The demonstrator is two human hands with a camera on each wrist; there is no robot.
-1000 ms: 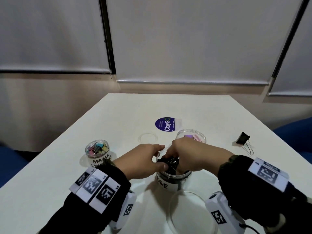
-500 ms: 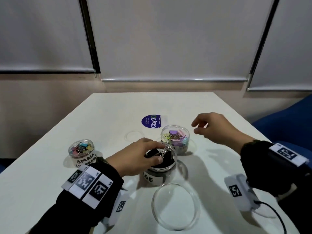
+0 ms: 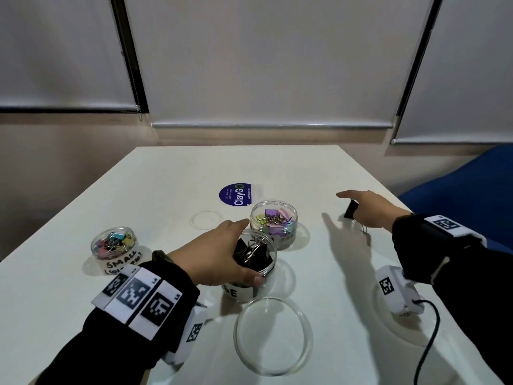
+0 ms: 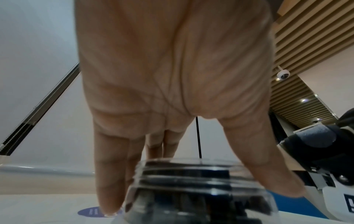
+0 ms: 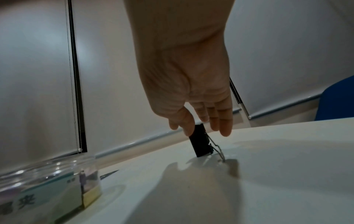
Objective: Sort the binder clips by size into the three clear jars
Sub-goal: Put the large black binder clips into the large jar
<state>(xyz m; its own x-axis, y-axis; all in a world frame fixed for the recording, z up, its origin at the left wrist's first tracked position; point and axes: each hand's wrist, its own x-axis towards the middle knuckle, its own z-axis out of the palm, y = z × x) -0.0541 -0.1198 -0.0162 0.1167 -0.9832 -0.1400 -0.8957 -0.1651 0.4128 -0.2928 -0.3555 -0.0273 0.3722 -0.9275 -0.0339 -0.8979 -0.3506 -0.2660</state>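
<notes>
Two hands busy: left hand (image 3: 219, 254) fingers wrapped round the large-clip jar (image 3: 256, 269), right hand (image 3: 369, 208) fingers spread, reaching the black binder clip (image 5: 201, 141).

Bare table (image 3: 319, 168) lies beyond the medium jar (image 3: 274, 224), unobstructed.

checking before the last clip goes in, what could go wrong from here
1. The large jar already looks packed with black clips, wire handles poking up near the rim; another may snag or not seat.
2. The right hand is open over the loose black clip, which stands on edge; a poor pinch could tip or slide it.
3. The clear lid lies just in front of the jar, and a passing sleeve might knock it.
</notes>
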